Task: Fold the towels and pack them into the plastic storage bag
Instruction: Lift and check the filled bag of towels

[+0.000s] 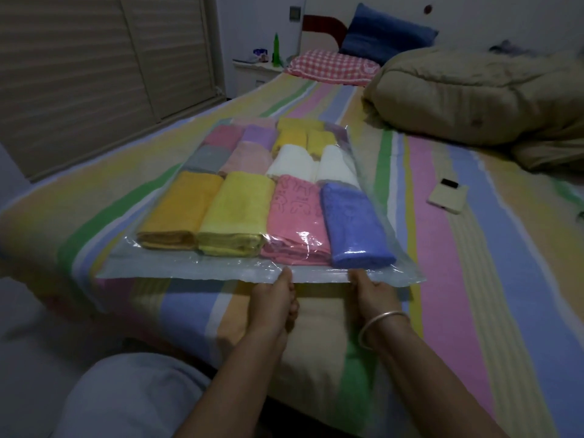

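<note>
At the bottom edge of the view, a knee in pale trousers (126, 396) sits beside the foot of a bed covered by a striped sheet (442, 279). Both bare forearms reach forward over it. The left hand (275, 298) pinches the near edge of the plastic storage bag (189, 270), thumb on top and fingers curled beneath. The right hand (371, 295), with a silver bangle (382, 327) on its wrist, grips the same edge just beside it. The bag lies flat on the sheet, and the folded towels are inside it in rows. The nearest row holds 4, left to right: an orange towel (180, 210), a yellow towel (237, 213), a pink patterned towel (297, 219) and a blue towel (354, 226). Behind them lie a grey towel (205, 158), a pale pink towel (246, 158) and 2 white towels (292, 162), with rose, lilac and yellow ones farther back. Right of the bag, well apart from it, a small cream device (447, 197) rests on the sheet. Beyond it lies a bunched olive quilt (474, 96). At the head of the bed are a red checked pillow (331, 66) and a blue pillow (385, 36), and a green bottle (276, 49) stands on the nightstand (256, 69).
</note>
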A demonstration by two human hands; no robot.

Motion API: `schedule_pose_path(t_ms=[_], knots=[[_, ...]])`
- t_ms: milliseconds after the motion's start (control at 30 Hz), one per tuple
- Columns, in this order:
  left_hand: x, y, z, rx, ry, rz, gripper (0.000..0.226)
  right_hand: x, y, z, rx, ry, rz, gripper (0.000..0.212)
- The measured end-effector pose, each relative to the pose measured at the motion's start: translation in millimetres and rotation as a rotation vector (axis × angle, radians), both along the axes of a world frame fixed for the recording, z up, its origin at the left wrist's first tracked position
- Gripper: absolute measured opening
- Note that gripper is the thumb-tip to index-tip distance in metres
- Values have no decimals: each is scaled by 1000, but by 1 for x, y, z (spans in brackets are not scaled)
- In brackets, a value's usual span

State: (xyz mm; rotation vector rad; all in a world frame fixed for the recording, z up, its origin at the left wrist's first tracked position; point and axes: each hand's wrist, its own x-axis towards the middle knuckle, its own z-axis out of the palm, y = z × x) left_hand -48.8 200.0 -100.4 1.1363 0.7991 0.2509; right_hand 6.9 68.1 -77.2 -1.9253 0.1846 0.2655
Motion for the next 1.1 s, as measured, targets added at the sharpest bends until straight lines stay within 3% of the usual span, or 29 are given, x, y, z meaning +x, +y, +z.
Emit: schedule_pose_path(t_ms=[233,433,500,667,900,1100], knots=[[2,-22,2,85,17,84,48,16,-55,1,-70,-21,-51,35],[36,-101,14,-12,61,-285,55,13,-48,-10,-40,-2,-49,41],[50,-114,6,82,140,-251,55,13,-49,-13,9,13,-85,42],[52,-119,-5,477,282,-156,54,11,-46,-21,-115,-100,-90,44],[50,-120,-6,526,287,-122,50,6,-47,-25,-91,-179,-159,39],[47,-118,-14,433,187,-63,55,4,-47,-32,111,-184,-231,38]])
